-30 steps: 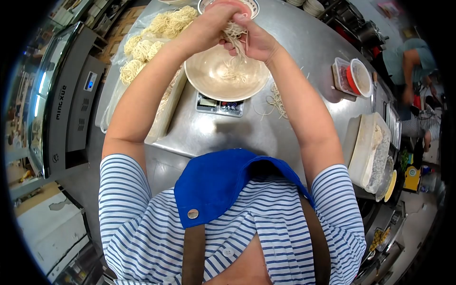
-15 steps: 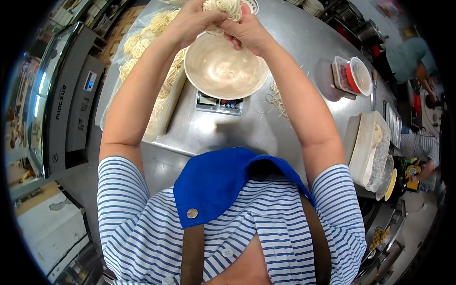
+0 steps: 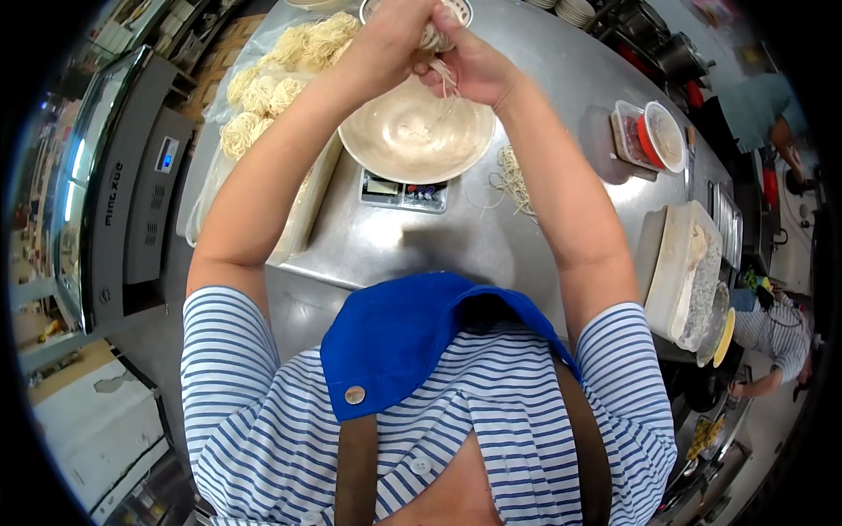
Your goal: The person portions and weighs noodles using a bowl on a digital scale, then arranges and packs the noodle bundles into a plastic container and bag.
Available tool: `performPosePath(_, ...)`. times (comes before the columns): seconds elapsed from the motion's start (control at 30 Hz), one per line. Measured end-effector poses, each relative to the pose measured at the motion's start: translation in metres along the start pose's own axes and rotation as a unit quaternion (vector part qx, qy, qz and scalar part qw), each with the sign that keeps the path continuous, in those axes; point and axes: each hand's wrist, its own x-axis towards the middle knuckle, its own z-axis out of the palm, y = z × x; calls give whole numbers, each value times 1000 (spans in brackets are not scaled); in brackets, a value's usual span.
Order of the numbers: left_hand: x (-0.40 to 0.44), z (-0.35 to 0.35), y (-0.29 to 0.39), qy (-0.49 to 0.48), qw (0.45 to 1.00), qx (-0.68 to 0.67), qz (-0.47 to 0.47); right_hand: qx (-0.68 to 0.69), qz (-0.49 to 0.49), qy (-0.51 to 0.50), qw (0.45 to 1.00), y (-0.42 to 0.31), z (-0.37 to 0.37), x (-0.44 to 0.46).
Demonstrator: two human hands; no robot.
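Note:
A bundle of noodles point(image 3: 436, 38) is gripped between my two hands near the top of the view. My left hand point(image 3: 399, 33) closes around it from the left. My right hand point(image 3: 478, 70) holds it from the right, with loose strands trailing down by the fingers. Just below is a wide pale bowl point(image 3: 412, 145), resting on a small digital scale point(image 3: 403, 195). Nests of noodles point(image 3: 303, 42) lie in a plastic-lined tray point(image 3: 316, 197) beside my left forearm. A patterned bowl rim point(image 3: 465, 12) shows behind my hands.
Stray noodle strands point(image 3: 511, 182) lie on the steel table point(image 3: 561, 105) by my right forearm. At the right are a red-and-white tub point(image 3: 662, 138) and a floury white container point(image 3: 680, 272). Two other people point(image 3: 776, 337) work beyond the table. A grey machine point(image 3: 140, 175) stands left.
My hands have closed further around the noodle bundle, and strands now hang from it. My left forearm has shifted right. At the right, a co-worker has moved further into view.

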Motion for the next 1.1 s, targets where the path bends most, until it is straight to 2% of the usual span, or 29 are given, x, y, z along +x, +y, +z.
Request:
performPosePath(0.03,2,4,0,-69,970,-225,-66,4,13,6,1000,6,-2,1)
performPosePath(0.07,4,26,-21,201,971,125,8,5,23,10,1000,10,-6,5)
performPosePath(0.1,0,28,-32,309,900,298,72,16,19,-17,1000,14,-15,8)
performPosePath(0.13,-4,29,-43,435,772,454,90,11,13,-21,1000,14,-13,7)
performPosePath(0.17,-18,16,-45,441,865,238,42,-4,-22,1,1000,17,-9,4)
performPosePath(0.2,-24,10,-37,419,908,6,-12,-17,-56,24,998,20,-4,1)
performPosePath(0.23,-31,13,-27,360,929,-53,-65,-4,-80,17,997,21,-1,2)
performPosePath(0.27,-34,10,-27,360,930,-49,-62,-6,-83,14,996,23,2,2)
performPosePath(0.33,-41,5,-36,316,924,-147,-156,-35,-100,38,994,26,7,2)
performPosePath(0.5,-42,11,-34,390,902,-119,-144,-156,-31,109,981,25,9,-2)
performPosePath(0.57,-41,2,-33,370,919,50,-127,-223,-16,122,967,15,14,-6)
performPosePath(0.6,-39,3,-30,370,919,49,-128,-222,-15,122,967,13,14,-7)
performPosePath(0.67,-32,6,-23,357,906,195,-118,-195,-11,59,979,9,10,-6)
performPosePath(0.7,-28,7,-22,343,884,305,-89,-171,-2,25,985,8,8,-4)
performPosePath(0.73,-26,10,-21,343,884,304,-90,-170,-2,25,985,8,5,-4)
performPosePath(0.8,-19,20,-19,309,799,515,-40,-33,21,-8,999,4,4,-5)
performPosePath(0.87,-15,23,-27,279,761,585,24,-57,5,-10,998,3,8,-3)
performPosePath(0.93,-9,30,-22,312,788,530,12,-60,1,19,998,2,9,0)
performPosePath(0.97,-8,31,-16,309,850,426,-26,-43,5,26,999,3,8,-2)
performPosePath(1.0,-7,35,-10,307,852,424,-26,-42,5,29,999,6,5,-3)
performPosePath(1.07,-10,35,1,307,941,143,-12,-8,-26,8,1000,10,-4,-1)
performPosePath(1.1,-16,23,-6,335,936,108,-19,-10,-29,6,1000,9,-2,-1)
